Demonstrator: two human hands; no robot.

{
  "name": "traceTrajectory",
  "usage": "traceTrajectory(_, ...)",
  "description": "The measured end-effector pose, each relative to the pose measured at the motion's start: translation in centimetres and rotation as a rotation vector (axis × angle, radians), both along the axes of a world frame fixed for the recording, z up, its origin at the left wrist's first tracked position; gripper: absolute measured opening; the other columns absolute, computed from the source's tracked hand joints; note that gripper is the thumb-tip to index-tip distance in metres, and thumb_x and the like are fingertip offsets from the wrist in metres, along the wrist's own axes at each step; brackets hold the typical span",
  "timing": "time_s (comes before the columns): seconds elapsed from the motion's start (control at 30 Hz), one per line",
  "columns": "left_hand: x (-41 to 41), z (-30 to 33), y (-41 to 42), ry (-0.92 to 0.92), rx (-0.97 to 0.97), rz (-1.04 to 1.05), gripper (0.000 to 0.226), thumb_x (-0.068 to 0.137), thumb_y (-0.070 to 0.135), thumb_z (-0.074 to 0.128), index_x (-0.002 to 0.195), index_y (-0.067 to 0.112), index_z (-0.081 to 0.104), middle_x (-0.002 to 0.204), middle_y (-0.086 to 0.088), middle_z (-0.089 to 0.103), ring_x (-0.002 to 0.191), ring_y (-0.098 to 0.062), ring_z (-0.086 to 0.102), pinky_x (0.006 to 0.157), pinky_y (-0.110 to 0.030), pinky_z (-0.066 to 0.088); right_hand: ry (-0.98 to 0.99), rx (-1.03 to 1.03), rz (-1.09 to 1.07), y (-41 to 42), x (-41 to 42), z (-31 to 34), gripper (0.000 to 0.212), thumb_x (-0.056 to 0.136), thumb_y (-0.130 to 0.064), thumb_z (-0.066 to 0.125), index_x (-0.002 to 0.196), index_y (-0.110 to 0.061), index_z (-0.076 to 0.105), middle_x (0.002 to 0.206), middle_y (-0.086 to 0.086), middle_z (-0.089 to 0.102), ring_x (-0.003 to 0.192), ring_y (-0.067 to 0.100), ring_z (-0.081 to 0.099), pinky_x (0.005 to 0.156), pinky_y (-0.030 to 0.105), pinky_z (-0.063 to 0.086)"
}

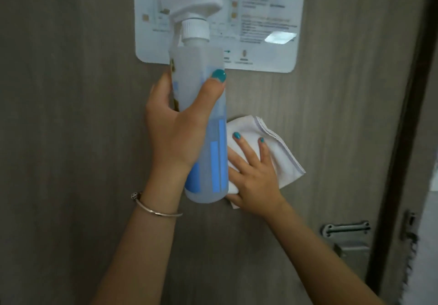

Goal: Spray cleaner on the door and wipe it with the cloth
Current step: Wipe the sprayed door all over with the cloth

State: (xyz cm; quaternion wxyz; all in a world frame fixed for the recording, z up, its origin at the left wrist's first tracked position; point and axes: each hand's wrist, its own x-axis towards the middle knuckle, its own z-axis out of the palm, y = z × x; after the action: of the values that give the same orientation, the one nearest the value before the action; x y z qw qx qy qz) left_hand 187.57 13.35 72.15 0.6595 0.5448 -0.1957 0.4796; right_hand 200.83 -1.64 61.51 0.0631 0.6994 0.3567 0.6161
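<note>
A grey-brown wooden door point(83, 115) fills the view. My left hand point(175, 129) grips a translucent spray bottle point(208, 157) round its body; the bottle has a white trigger head and blue liquid and stands upright in front of the door. My right hand point(253, 174) presses a folded white cloth point(282, 153) flat against the door, fingers straight on top of it. The cloth lies just right of the bottle's lower half, which hides part of it.
A laminated white notice point(272, 20) is stuck to the door above both hands. A metal door handle point(346, 230) and its lock plate sit at the lower right. The dark door edge point(403, 138) runs down the right side.
</note>
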Motion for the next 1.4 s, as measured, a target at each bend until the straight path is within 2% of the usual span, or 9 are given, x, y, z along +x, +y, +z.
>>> traceTrajectory(0.23,2.7,-0.8,-7.7,0.024,-0.004,-0.092,0.028,0.074,0.037,0.073,0.096,0.020,0.068,0.083,0.008,0.067,0.074,-0.002,0.065,0.064,-0.017,0.051,-0.020,0.092,-0.096,-14.4,1.2,-1.9,0.054,0.096,-0.053,0.030,0.141,-0.028,0.046,0.149,0.008,0.044,0.143,0.039,0.030,0.110,0.067,0.018)
traceTrajectory(0.47,4.7,-1.6,-11.6,0.065,0.001,-0.144,0.030,0.069,0.042,0.072,0.094,0.025,0.068,0.090,0.002,0.070,0.079,-0.008,0.067,0.067,-0.023,0.054,0.088,0.701,-0.140,-21.7,2.0,-5.7,0.064,0.085,-0.035,0.049,0.147,-0.032,0.033,0.152,0.013,0.036,0.147,0.035,0.019,0.116,0.061,0.009)
traceTrajectory(0.57,5.4,-1.8,-12.0,0.102,0.025,-0.163,0.037,0.066,0.049,0.071,0.095,0.026,0.069,0.095,-0.001,0.071,0.082,-0.014,0.069,0.068,-0.026,0.055,0.119,0.841,-0.119,-21.0,1.8,-6.2,0.061,0.085,-0.031,0.048,0.145,-0.024,0.036,0.153,0.013,0.034,0.148,0.033,0.017,0.118,0.057,0.009)
traceTrajectory(0.8,6.9,0.2,-11.0,0.052,0.100,-0.194,0.050,0.060,0.057,0.070,0.104,0.033,0.068,0.106,-0.003,0.069,0.089,-0.015,0.070,0.074,-0.034,0.059,0.116,0.805,-0.086,-20.7,2.2,-0.9,0.061,0.087,-0.034,0.046,0.146,-0.028,0.032,0.153,0.007,0.033,0.148,0.031,0.016,0.116,0.063,0.011)
traceTrajectory(0.97,7.1,4.5,-10.8,-0.056,0.120,-0.226,0.039,0.063,0.047,0.075,0.098,0.030,0.070,0.096,0.002,0.072,0.081,-0.004,0.070,0.062,-0.013,0.051,0.113,0.702,-0.067,-20.4,2.4,12.3,0.061,0.088,-0.045,0.044,0.146,-0.027,0.038,0.155,-0.003,0.029,0.148,0.029,0.017,0.116,0.061,0.011)
traceTrajectory(1.1,7.1,7.5,-10.5,-0.108,0.079,-0.217,0.015,0.079,0.027,0.075,0.093,0.026,0.070,0.079,0.015,0.072,0.072,0.004,0.067,0.058,-0.009,0.048,0.112,0.706,-0.081,-19.0,1.8,24.1,0.062,0.091,-0.046,0.046,0.149,-0.025,0.037,0.159,-0.001,0.028,0.149,0.028,0.013,0.116,0.060,0.007)
traceTrajectory(1.2,6.7,9.0,-10.1,-0.144,0.081,-0.162,0.007,0.080,0.030,0.074,0.082,0.029,0.068,0.069,0.020,0.069,0.064,0.008,0.064,0.054,-0.008,0.046,0.105,0.763,-0.057,-17.2,1.2,30.9,0.059,0.095,-0.038,0.049,0.150,-0.026,0.033,0.159,-0.004,0.027,0.150,0.026,0.012,0.117,0.059,0.005)
traceTrajectory(1.3,6.4,10.0,-9.4,-0.171,0.075,-0.098,0.009,0.077,0.037,0.074,0.078,0.031,0.067,0.062,0.023,0.066,0.058,0.010,0.060,0.050,-0.007,0.043,0.075,0.782,-0.018,-14.6,1.4,32.1,0.059,0.093,-0.039,0.047,0.149,-0.027,0.035,0.159,-0.005,0.028,0.150,0.027,0.012,0.117,0.058,0.003)
traceTrajectory(1.4,5.9,10.3,-8.8,-0.188,0.034,-0.087,0.025,0.063,0.052,0.069,0.080,0.034,0.070,0.069,0.022,0.069,0.065,0.009,0.063,0.055,-0.009,0.046,0.008,0.609,-0.015,-12.8,1.9,26.6,0.057,0.089,-0.048,0.045,0.143,-0.028,0.046,0.156,-0.005,0.035,0.148,0.028,0.018,0.115,0.059,0.006)
